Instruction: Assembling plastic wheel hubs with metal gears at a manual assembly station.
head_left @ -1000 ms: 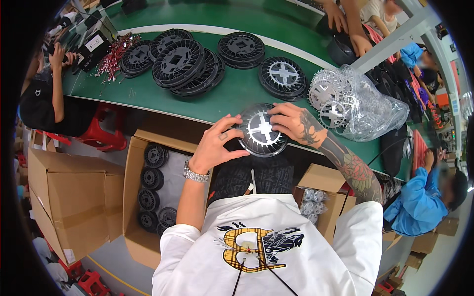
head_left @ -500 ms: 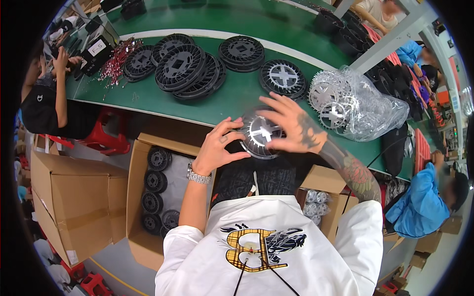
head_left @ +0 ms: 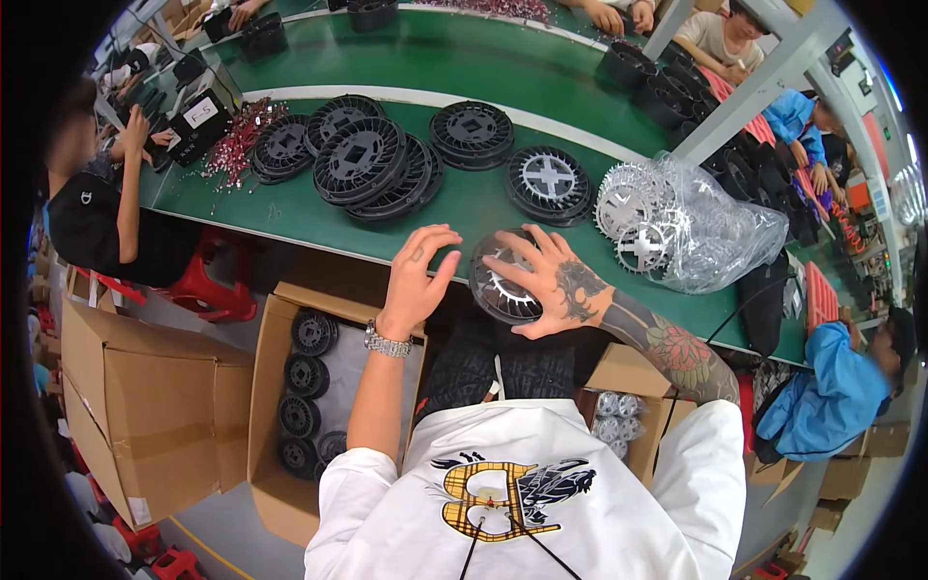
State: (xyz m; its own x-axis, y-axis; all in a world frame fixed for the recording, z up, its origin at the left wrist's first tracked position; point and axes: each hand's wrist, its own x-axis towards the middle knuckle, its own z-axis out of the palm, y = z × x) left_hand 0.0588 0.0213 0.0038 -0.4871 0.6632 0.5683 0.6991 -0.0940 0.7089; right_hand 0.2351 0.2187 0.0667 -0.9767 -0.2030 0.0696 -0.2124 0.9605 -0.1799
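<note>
A: Head cam, pls. Hands first?

B: L hand is up nr ctr of my frame, fingers loosely curved & apart, nothing in them. Metal-link watch on that wrist. R hand lies spread over the round disc, which overlaps the near edge of the green table, frame ctr.

A: Gripping it?

B: Can't tell from my end: fingers fan across its face, thumb nr the lower rim, its rt side hidden. The bit I see is glossy & dark w/ thin bright spokes.

A: Tabletop?

B: Upper ctr, black finned discs, stacked & overlapping, squarish holes mid-face. To their rt, a cross-insert disc, the cross flat & silver. Upper rt, a crinkly clear bag w/ silver toothed rings. Upper L, a tangle of thin red bits.

A: Below?

B: Lower L, open carton, smooth grey sheet, small ribbed black wheels. Lower rt, smaller carton, shiny silver pieces in clear wrap.
</note>
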